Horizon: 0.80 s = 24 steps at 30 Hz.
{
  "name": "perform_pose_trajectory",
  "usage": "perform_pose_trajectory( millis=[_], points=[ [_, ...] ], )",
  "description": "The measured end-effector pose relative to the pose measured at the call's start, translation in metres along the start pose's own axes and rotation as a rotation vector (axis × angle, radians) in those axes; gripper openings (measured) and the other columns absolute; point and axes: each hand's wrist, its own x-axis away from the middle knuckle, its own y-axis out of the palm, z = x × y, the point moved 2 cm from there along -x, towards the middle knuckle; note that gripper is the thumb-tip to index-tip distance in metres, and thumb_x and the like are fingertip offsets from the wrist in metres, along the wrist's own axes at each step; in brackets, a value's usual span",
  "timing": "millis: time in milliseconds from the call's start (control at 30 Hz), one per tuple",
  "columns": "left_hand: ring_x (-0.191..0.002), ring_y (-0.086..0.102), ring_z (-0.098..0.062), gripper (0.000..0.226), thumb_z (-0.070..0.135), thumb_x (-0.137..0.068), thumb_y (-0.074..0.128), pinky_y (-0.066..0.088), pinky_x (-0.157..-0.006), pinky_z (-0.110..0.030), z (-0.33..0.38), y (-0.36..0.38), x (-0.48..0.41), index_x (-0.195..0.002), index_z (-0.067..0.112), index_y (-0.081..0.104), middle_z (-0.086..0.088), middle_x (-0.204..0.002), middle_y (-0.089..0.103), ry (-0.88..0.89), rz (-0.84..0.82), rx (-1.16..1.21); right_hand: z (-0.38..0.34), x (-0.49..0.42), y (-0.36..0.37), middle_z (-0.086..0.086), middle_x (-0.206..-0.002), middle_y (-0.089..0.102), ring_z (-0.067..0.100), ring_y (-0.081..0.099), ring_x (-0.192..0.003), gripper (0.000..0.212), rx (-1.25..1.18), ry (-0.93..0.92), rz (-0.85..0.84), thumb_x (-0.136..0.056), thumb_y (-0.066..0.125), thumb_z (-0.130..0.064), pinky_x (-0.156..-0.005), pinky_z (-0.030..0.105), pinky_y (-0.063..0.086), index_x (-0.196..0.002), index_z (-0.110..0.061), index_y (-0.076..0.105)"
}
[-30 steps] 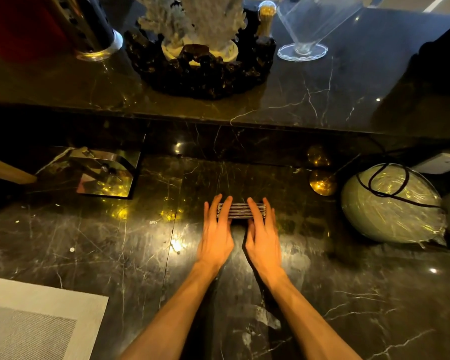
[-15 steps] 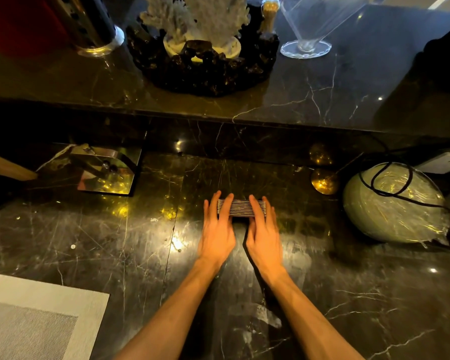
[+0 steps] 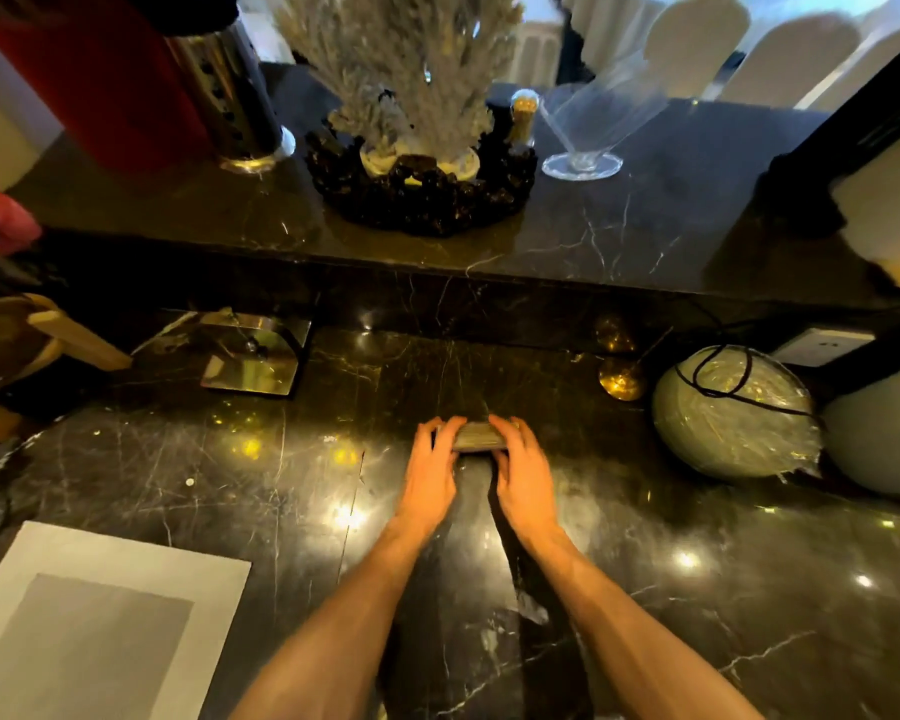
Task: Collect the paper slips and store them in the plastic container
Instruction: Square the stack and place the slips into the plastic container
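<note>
A small flat stack of striped paper slips (image 3: 476,438) lies on the dark marble counter (image 3: 281,485), blurred. My left hand (image 3: 430,475) curls its fingers over the stack's left end and my right hand (image 3: 523,475) curls over its right end, so both grip it between them. Most of the stack is hidden under my fingers. A clear, cone-shaped plastic container (image 3: 598,127) stands apart on the raised ledge at the back, right of centre.
On the raised ledge (image 3: 619,241) stand a white coral ornament (image 3: 411,96) in a dark base and a metal cylinder (image 3: 240,106). A shiny metal holder (image 3: 253,356) sits left; a wrapped round object (image 3: 733,413) with a black cord sits right. A grey placemat (image 3: 94,615) lies near left.
My fingers lay flat across the stack before; now they curl around its two ends. The view has tilted up and shows more of the back ledge.
</note>
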Motion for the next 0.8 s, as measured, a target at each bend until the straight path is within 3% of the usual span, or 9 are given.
perform_pose_trajectory(
  millis=[167,267,333,400,500,567,633,700,800],
  points=[
    [-0.136,0.037,-0.03,0.052,0.012,-0.097,0.047,0.036,-0.113,-0.042,-0.005,-0.001,0.084,-0.147,0.019,0.035,-0.012,-0.141,0.039,-0.002,-0.086,-0.2,-0.012,0.074,-0.013,0.002,-0.128,0.058,0.023,0.06,-0.113,0.046,0.06,-0.076,-0.069,-0.09,0.055,-0.003,-0.097,0.037,0.05,-0.131,-0.022,0.056],
    [-0.144,0.027,-0.03,0.058,0.01,-0.098,0.048,0.029,-0.119,-0.039,-0.002,-0.004,0.13,-0.151,0.019,0.026,-0.01,-0.148,0.034,-0.069,-0.167,-0.27,-0.021,0.116,-0.02,0.005,-0.133,0.056,0.023,0.057,-0.119,0.048,0.13,-0.053,-0.179,-0.091,0.057,-0.004,-0.102,0.033,0.047,-0.137,-0.018,0.052],
    [-0.138,0.034,-0.028,0.062,0.006,-0.095,0.049,0.034,-0.115,-0.039,0.006,-0.013,0.15,-0.15,0.018,0.024,-0.011,-0.145,0.034,-0.091,-0.208,-0.237,-0.031,0.134,-0.029,0.008,-0.136,0.053,0.026,0.054,-0.123,0.055,0.157,0.011,-0.319,-0.091,0.059,-0.008,-0.105,0.035,0.044,-0.143,-0.022,0.046],
    [-0.132,0.039,-0.028,0.061,0.005,-0.095,0.049,0.037,-0.112,-0.043,0.017,-0.025,0.166,-0.149,0.018,0.023,-0.012,-0.142,0.032,-0.107,-0.222,-0.088,-0.046,0.146,-0.043,0.011,-0.132,0.053,0.028,0.052,-0.122,0.06,0.142,0.048,-0.388,-0.089,0.059,-0.006,-0.105,0.036,0.042,-0.143,-0.025,0.044],
    [-0.129,0.043,-0.025,0.068,0.015,-0.095,0.055,0.039,-0.111,-0.044,0.04,-0.049,0.182,-0.15,0.02,0.016,-0.01,-0.14,0.034,-0.095,-0.146,0.273,-0.071,0.161,-0.073,0.012,-0.129,0.053,0.026,0.05,-0.122,0.061,-0.034,0.028,-0.351,-0.085,0.061,0.001,-0.108,0.035,0.04,-0.14,-0.021,0.047],
    [-0.119,0.052,-0.02,0.082,0.013,-0.088,0.063,0.051,-0.099,-0.033,0.054,-0.065,0.189,-0.15,0.028,0.01,-0.007,-0.129,0.043,-0.096,-0.058,0.515,-0.086,0.17,-0.096,0.008,-0.129,0.053,0.026,0.051,-0.125,0.061,-0.245,0.061,-0.363,-0.084,0.063,0.005,-0.106,0.036,0.045,-0.138,-0.015,0.044],
    [-0.107,0.059,-0.016,0.085,0.006,-0.087,0.066,0.055,-0.078,-0.018,0.066,-0.08,0.195,-0.147,0.035,0.012,-0.007,-0.117,0.052,-0.14,0.046,0.67,-0.101,0.184,-0.113,0.004,-0.126,0.051,0.024,0.054,-0.119,0.06,-0.451,0.125,-0.432,-0.087,0.063,0.004,-0.091,0.034,0.054,-0.139,-0.014,0.039],
    [-0.103,0.061,-0.014,0.078,0.008,-0.089,0.065,0.054,-0.071,-0.013,0.077,-0.084,0.202,-0.145,0.035,0.018,-0.01,-0.117,0.057,-0.199,0.147,0.809,-0.116,0.203,-0.119,0.005,-0.126,0.051,0.02,0.057,-0.11,0.058,-0.648,0.214,-0.458,-0.089,0.064,0.0,-0.08,0.032,0.058,-0.138,-0.017,0.037],
    [-0.097,0.064,-0.012,0.061,0.016,-0.095,0.06,0.055,-0.067,-0.02,0.096,-0.07,0.215,-0.143,0.026,0.024,-0.012,-0.125,0.057,-0.32,0.23,0.971,-0.137,0.233,-0.108,0.003,-0.125,0.056,0.019,0.06,-0.111,0.052,-0.873,0.416,-0.397,-0.091,0.066,-0.012,-0.081,0.033,0.062,-0.133,-0.023,0.038]
  ],
)
